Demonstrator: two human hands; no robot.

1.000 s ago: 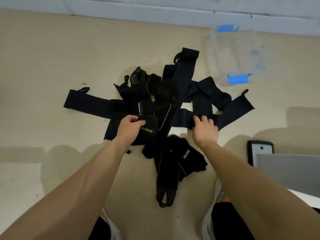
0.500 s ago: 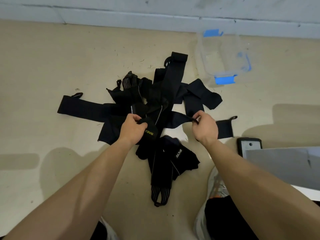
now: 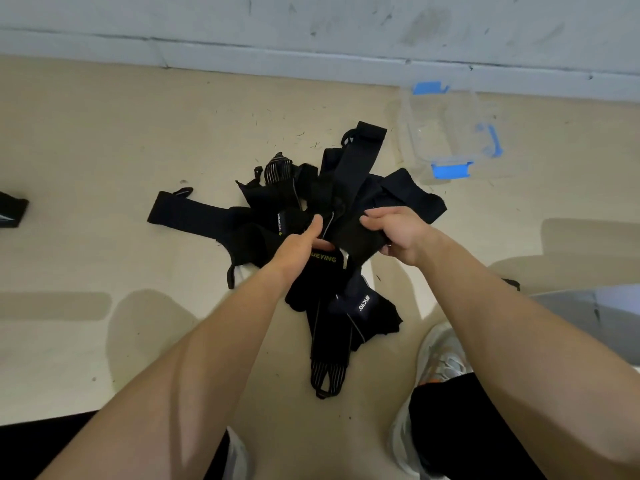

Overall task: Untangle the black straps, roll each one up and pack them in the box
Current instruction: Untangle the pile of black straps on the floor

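Left hand (image 3: 298, 245) pinches labelled strap (image 3: 322, 284), thumb on top; right hand (image 3: 398, 233) curls round neighbouring strap (image 3: 353, 237); draw apart slowly (snags likely mid-pile); box (image 3: 412, 140) stands at far edge of floor (image 3: 104, 133).

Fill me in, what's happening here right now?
A person is working over a tangled pile of black fabric straps on the beige floor. The left hand grips a strap by its yellow lettering. The right hand grips a neighbouring fold, and both hands are in the middle of the pile. The clear plastic box with blue clips sits open beyond the pile, near the wall, with no strap visible inside.
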